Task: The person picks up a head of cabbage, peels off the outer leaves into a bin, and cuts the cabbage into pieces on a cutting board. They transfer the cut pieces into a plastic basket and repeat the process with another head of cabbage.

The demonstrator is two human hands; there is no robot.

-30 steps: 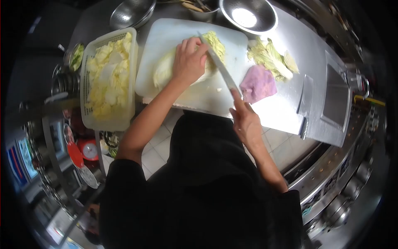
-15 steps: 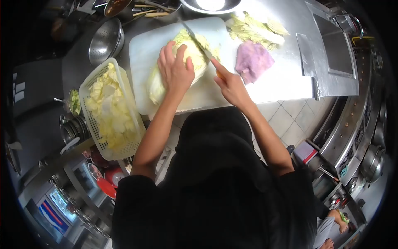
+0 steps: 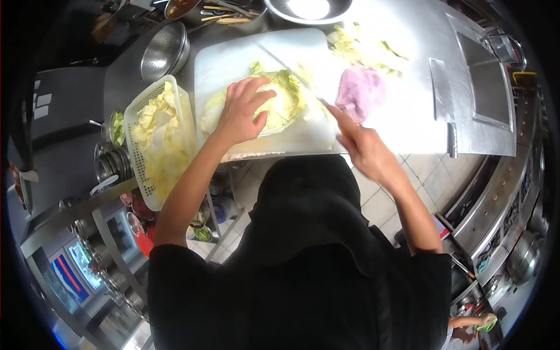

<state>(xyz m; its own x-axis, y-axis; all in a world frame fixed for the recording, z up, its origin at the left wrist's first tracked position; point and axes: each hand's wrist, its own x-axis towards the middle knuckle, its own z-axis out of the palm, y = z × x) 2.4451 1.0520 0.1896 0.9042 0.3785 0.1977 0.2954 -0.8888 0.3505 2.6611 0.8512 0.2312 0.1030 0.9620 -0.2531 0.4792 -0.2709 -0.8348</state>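
A pale green napa cabbage lies on its side on the white cutting board, its cut or leafy end to the right. My left hand holds it from above, fingers curved over the top and thumb on the near side. A kitchen knife is gripped by its handle in my right hand, just right of the cabbage. Its blade slants up and left over the board, apart from the cabbage. A small leaf piece lies behind the cabbage.
At the left stands a pale perforated basket of cabbage leaves. Behind are a metal colander and a metal bowl. To the right lie a pink cloth, loose leaves and a sink. Another person's arm shows at lower right.
My right hand has drawn the knife rightward and toward me, away from the cabbage. The cabbage has turned to lie more crosswise, my left hand still on it. The view has shifted slightly.
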